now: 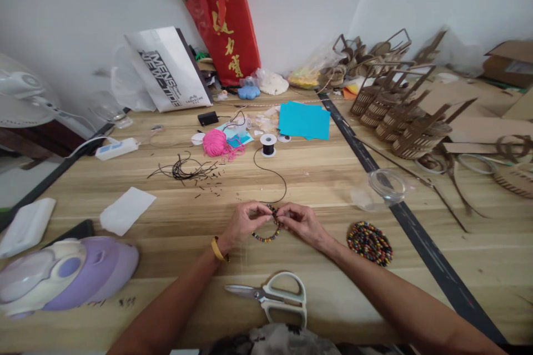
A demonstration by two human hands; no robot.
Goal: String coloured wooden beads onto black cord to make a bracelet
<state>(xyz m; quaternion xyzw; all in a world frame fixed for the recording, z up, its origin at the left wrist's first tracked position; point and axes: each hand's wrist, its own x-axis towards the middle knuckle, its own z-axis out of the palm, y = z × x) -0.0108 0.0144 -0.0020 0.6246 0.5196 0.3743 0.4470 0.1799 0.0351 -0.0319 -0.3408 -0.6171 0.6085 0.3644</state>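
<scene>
Both my hands meet at the middle of the wooden table (316, 177). My left hand (245, 222) and my right hand (300, 223) are closed in pinches on a loop of small coloured beads (268, 236) strung on black cord. The cord (277, 175) runs from the beads back to a small black spool (268, 145). A round heap of mixed coloured beads (370, 242) lies just right of my right hand. White-handled scissors (272, 295) lie near the front edge, below my hands.
A pink yarn ball (215, 142), cut black cord scraps (185, 169), blue paper (304, 120), a clear lid (387, 184) and a white paper (126, 209) lie around. A purple appliance (66, 277) sits front left. Cardboard baskets (400, 111) stand at right, bags at the back.
</scene>
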